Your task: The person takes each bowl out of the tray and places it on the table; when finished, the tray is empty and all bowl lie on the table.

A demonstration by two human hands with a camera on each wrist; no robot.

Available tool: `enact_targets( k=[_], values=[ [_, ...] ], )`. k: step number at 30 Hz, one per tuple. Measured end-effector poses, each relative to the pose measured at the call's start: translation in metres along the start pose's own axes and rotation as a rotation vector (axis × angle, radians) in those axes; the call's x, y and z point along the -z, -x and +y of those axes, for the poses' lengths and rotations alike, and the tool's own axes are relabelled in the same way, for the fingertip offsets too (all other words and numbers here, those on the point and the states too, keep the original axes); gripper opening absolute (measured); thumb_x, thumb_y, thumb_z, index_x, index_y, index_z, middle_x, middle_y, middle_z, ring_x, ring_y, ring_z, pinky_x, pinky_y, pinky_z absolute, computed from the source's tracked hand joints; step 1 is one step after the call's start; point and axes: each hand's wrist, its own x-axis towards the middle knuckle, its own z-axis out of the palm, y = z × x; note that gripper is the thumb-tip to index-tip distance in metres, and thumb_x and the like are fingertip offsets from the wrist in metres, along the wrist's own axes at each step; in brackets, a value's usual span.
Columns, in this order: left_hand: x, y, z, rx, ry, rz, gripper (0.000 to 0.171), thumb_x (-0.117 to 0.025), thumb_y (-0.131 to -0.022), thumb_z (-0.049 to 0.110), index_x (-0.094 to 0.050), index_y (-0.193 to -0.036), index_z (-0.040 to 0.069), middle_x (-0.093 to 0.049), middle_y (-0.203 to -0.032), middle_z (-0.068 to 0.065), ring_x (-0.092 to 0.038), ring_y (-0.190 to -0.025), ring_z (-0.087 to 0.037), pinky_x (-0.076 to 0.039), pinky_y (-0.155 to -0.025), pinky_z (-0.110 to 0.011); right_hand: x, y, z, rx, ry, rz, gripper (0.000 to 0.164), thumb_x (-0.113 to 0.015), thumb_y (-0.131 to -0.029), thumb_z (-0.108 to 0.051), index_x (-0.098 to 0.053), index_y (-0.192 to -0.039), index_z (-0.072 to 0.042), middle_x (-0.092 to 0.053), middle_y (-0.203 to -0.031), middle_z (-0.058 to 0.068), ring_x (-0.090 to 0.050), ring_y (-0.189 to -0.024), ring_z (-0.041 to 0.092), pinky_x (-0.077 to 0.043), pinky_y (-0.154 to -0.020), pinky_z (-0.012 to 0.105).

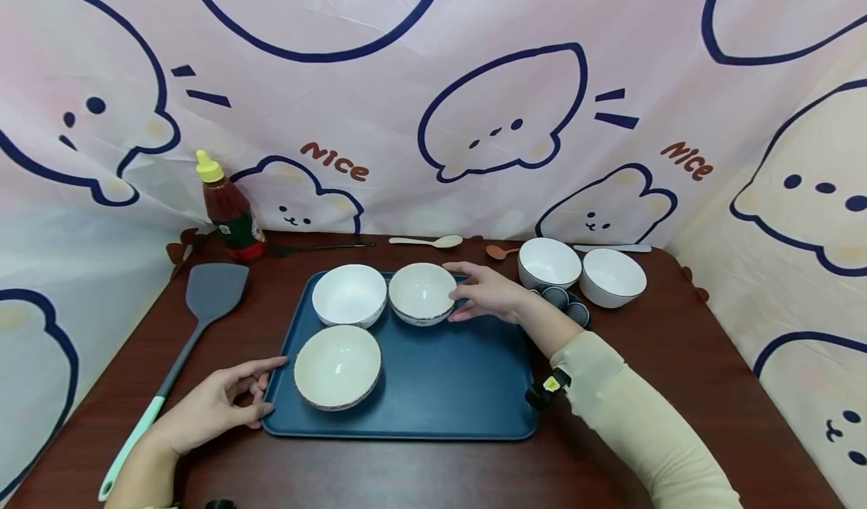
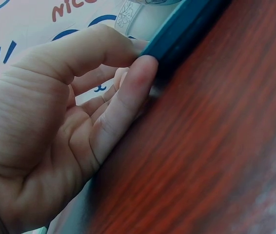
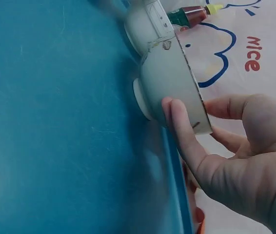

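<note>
Head view: the bowl (image 1: 421, 291) is upright at the far side of the tray (image 1: 454, 373), just beside the rear-left bowl (image 1: 349, 294). The front bowl (image 1: 337, 367) sits nearer the person. The right hand (image 1: 491, 292) grips the bowl from its right side, fingers bent at the rim and outer wall. The left hand (image 1: 217, 403) touches the tray's left edge with index finger and thumb; whether they pinch it or only brace it cannot be told.

Possible faults, by judgement:
- Tilt or slip: the hold is on one side only, and the wall looks smooth.
- Collision: a slight drift leftward could strike the rear-left bowl.
- Rocking: set too far back, the foot could catch the tray's far edge.
- Tray shift: an uneven push from the left hand could slide the tray.

Appearance: cream inside, glossy, with a bright reflection. A thin dark line follows the rim; a brown mark shows on the outer wall. The foot ring is pale; its contact with the tray cannot be confirmed.
</note>
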Motion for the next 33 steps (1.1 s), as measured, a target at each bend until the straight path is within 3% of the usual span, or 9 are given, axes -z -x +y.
enact_targets(
  k=[10, 21, 33],
  values=[
    [0.005, 0.001, 0.001, 0.017, -0.016, 0.007, 0.064, -0.072, -0.090, 0.010, -0.043, -0.146, -0.002, -0.051, -0.097, -0.014, -0.059, -0.083, -0.011, -0.060, -0.065, -0.036, -0.012, -0.003, 0.012, 0.061, -0.128, -0.011, 0.071, -0.057, -0.100, -0.005, -0.025, -0.159, -0.027, -0.031, -0.150, 0.027, -0.072, -0.087, 0.026, -0.060, -0.084, 0.038],
    [-0.002, -0.002, -0.001, 0.005, -0.002, -0.005, 0.063, -0.071, -0.091, 0.009, -0.042, -0.146, -0.003, -0.050, -0.096, -0.013, -0.059, -0.082, -0.011, -0.060, -0.065, -0.037, -0.013, 0.004, 0.019, 0.073, -0.159, 0.094, 0.071, -0.057, -0.094, -0.001, -0.035, -0.155, -0.031, -0.042, -0.133, 0.025, -0.072, -0.081, 0.025, -0.060, -0.076, 0.029],
    [0.000, -0.001, -0.001, 0.007, -0.004, -0.003, 0.064, -0.071, -0.091, 0.010, -0.042, -0.146, -0.003, -0.051, -0.097, -0.014, -0.060, -0.083, -0.012, -0.060, -0.065, -0.036, -0.009, 0.036, 0.009, 0.152, -0.205, 0.162, 0.071, -0.057, -0.091, -0.003, -0.037, -0.154, -0.027, -0.054, -0.123, 0.021, -0.072, -0.078, 0.022, -0.059, -0.070, 0.026]
  ],
)
